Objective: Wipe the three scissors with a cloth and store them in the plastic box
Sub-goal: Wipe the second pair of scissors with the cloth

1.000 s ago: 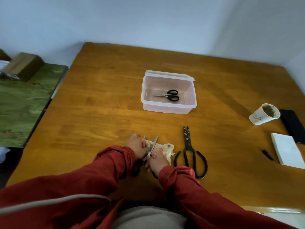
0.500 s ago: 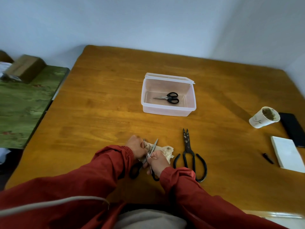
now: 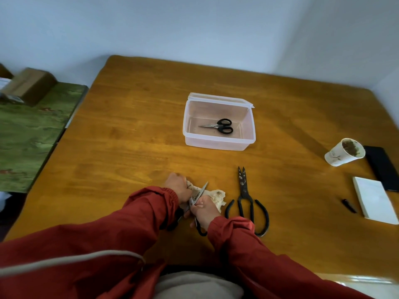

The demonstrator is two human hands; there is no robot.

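Note:
A clear plastic box (image 3: 218, 144) stands open mid-table, with small black-handled scissors (image 3: 219, 126) lying inside it. Near the table's front edge my left hand (image 3: 179, 187) grips a crumpled beige cloth (image 3: 217, 196) wrapped around one blade of a second pair of scissors (image 3: 201, 193). My right hand (image 3: 205, 210) holds that pair by its black handle, with the other blade pointing up and away. Large dark iron scissors (image 3: 245, 190) lie flat just right of my hands, tips towards the box.
At the right sit a tipped paper cup (image 3: 343, 154), a black phone (image 3: 381, 167), a white notepad (image 3: 373, 199) and a small black cap (image 3: 348, 205). A green-covered surface (image 3: 28, 134) with a cardboard box (image 3: 30, 85) adjoins the table's left edge.
My hands have stayed together on the cloth and scissors with only slight shifts along the blade. The camera has tilted a little; nothing else on the table moved.

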